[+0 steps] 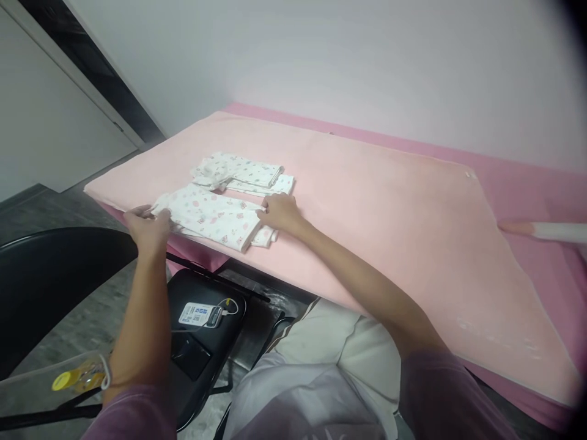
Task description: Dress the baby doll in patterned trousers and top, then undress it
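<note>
A small pair of white folded pants [211,214], printed with pink and grey figures, lies on the pink cloth near the table's front left edge. My left hand [149,229] pinches its left end at the table edge, thumb on top. My right hand [282,212] grips its upper right corner between thumb and fingers. Other white cloth layers show beneath its right end. Just behind it lies a folded white garment [247,171] with small green-grey prints, partly bunched at its left end.
The light pink cloth [389,214] covers the table, with a darker pink cloth [541,189] below it. A long white thing [557,231] with a pinkish tip reaches in from the right. A black chair [213,351] below holds a phone [192,357] and a cabled white device [199,314]. A yellow-capped bottle [87,376] is lower left.
</note>
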The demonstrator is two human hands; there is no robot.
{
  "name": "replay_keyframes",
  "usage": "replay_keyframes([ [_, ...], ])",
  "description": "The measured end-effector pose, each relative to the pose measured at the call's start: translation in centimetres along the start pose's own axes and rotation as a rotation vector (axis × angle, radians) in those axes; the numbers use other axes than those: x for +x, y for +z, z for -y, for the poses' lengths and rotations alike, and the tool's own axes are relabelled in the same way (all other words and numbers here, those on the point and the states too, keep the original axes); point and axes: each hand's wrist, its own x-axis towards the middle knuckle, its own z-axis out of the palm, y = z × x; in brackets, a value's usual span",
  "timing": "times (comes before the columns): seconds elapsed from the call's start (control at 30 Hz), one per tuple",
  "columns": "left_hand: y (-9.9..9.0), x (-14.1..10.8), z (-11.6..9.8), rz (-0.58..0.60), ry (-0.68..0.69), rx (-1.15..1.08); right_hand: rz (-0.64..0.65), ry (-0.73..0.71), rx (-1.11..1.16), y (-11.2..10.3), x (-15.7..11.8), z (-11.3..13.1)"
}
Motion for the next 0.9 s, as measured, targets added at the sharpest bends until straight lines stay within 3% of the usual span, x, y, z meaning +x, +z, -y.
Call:
replay_keyframes([
  [0.07, 0.4, -1.3, -0.4, -0.206, 0.123, 0.060, -0.112, -0.103, -0.086, 1.1, -1.4, 0.4],
  [0.1, 0.7, -2.0, -0.8, -0.255, 0.243, 0.094, -0.127, -0.183, -0.107, 1.9, -2.2, 0.7],
  [0.13, 1.1, -2.7, -1.2, -0.230, 0.385, 0.127, -0.103, -0.266, -0.114, 2.7, -2.8, 0.9],
  [0.2, 2.2, -3.8, -2.0, -0.026, 0.623, 0.170, 0.008, -0.381, -0.128, 4.1, -4.1, 1.2],
  [0.3, 4.0, -4.6, -2.4, 0.257, 0.661, 0.205, 0.121, -0.374, -0.217, 4.5, -6.6, 1.8],
  [0.37, 4.5, -5.0, -2.3, 0.270, 0.641, 0.179, 0.078, -0.380, -0.291, 3.4, -9.6, 2.2],
  [0.43, 4.2, -6.1, -2.0, 0.178, 0.702, 0.128, -0.030, -0.459, -0.303, 2.1, -14.4, 2.3],
  [0.53, 3.1, -11.5, -1.1, -0.051, 0.835, -0.016, -0.245, -0.610, -0.164, 1.8, -24.2, 0.7],
  [0.6, 3.1, -18.1, 0.0, -0.169, 0.865, -0.204, -0.398, -0.799, -0.036, 3.7, -30.8, -2.0],
  [0.63, 3.5, -22.2, 0.7, -0.119, 0.912, -0.321, -0.450, -0.802, 0.010, 5.0, -33.8, -3.6],
  [0.67, 4.3, -26.7, 1.4, 0.079, 0.987, -0.428, -0.450, -0.697, 0.021, 6.5, -36.4, -5.4],
  [0.7, 5.3, -31.2, 2.0, 0.384, 0.993, -0.485, -0.467, -0.554, 0.044, 8.0, -38.7, -7.2],
  [0.73, 6.5, -35.7, 2.5, 0.719, 0.945, -0.471, -0.484, -0.418, 0.078, 9.3, -40.6, -8.8],
  [0.8, 9.5, -43.5, 3.1, 1.209, 0.683, -0.360, -0.497, -0.201, 0.120, 11.4, -43.5, -11.8],
  [0.83, 11.0, -46.6, 3.2, 1.361, 0.571, -0.327, -0.502, -0.102, 0.160, 12.2, -44.5, -13.0],
  [0.9, 13.8, -50.8, 3.2, 1.526, 0.446, -0.271, -0.492, 0.071, 0.276, 13.2, -45.9, -15.1],
])
